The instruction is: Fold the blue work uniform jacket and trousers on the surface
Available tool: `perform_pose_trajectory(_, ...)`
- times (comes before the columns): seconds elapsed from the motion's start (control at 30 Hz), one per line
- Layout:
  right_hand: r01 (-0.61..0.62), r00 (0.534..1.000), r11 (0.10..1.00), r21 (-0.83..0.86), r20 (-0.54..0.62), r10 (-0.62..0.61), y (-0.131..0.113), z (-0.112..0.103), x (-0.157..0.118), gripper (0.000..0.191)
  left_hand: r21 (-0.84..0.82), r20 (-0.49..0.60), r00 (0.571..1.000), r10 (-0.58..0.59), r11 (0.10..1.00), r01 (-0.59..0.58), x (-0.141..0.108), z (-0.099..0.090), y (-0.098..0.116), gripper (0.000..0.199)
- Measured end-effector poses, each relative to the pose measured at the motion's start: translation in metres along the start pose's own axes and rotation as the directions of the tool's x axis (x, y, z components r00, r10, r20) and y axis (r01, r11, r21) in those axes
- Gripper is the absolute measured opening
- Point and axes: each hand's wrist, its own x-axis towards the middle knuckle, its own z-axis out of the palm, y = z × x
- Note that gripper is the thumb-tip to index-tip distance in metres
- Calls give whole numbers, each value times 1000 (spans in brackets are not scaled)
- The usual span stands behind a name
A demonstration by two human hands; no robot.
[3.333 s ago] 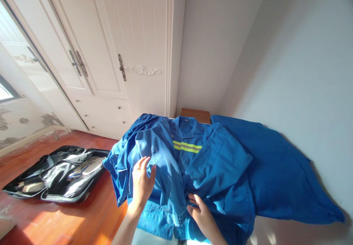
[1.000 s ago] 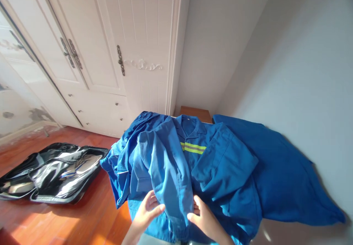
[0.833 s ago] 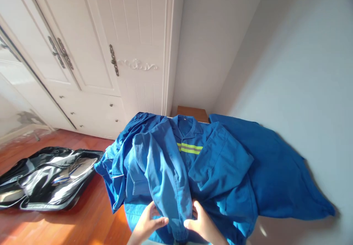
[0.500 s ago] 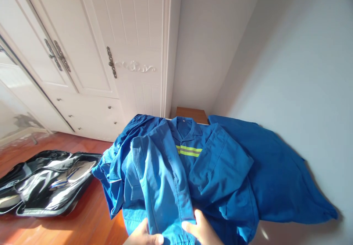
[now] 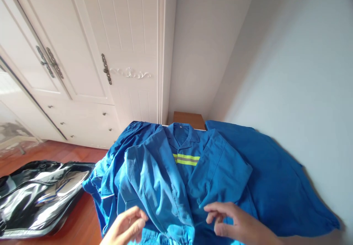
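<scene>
A blue work jacket [image 5: 179, 186] lies spread with its collar at the far side, a yellow-green reflective stripe [image 5: 187, 159] across the chest and both sleeves folded inward over the front. My left hand [image 5: 128, 224] is over the lower left of the jacket, fingers bent and apart, holding nothing. Over the lower right part is my right hand [image 5: 227, 217], its fingers curled loosely with gaps between them and nothing held. More blue cloth [image 5: 264, 164] lies to the right, and another crumpled blue garment [image 5: 116, 157] to the left.
An open black suitcase [image 5: 46, 197] with things inside lies on the reddish wooden floor [image 5: 79, 219] at left. Behind stand a white wardrobe [image 5: 132, 35] and a brown wooden piece [image 5: 189, 119]. A pale wall [image 5: 298, 72] rises at right.
Both hands have let go of the sleeve's cuff end and moved apart, the left one leftward and the right one rightward and up. The view has shifted slightly.
</scene>
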Motion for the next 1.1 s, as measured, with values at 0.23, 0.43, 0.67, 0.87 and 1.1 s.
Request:
perform_pose_trajectory(0.23,152,906,932,-329,-331,-265,-29,-131,96,39,342,-408,805,430,890,-302,99,-59,142,48)
perform_pose_trajectory(0.43,-223,804,841,-493,-581,-127,-2,-225,187,37,671,-361,879,311,742,13,226,-79,151,42)
perform_pose_trajectory(0.67,-352,780,844,-404,-625,26,25,-244,218,20,678,-361,918,165,722,136,285,-72,134,45)
perform_pose_trajectory(0.87,-273,831,940,-205,-542,123,17,-255,212,14,527,-286,958,13,837,146,297,-85,159,23)
perform_pose_trajectory(1.1,-250,758,946,-208,-650,58,-13,-304,216,22,445,-324,943,75,892,83,309,-113,195,38)
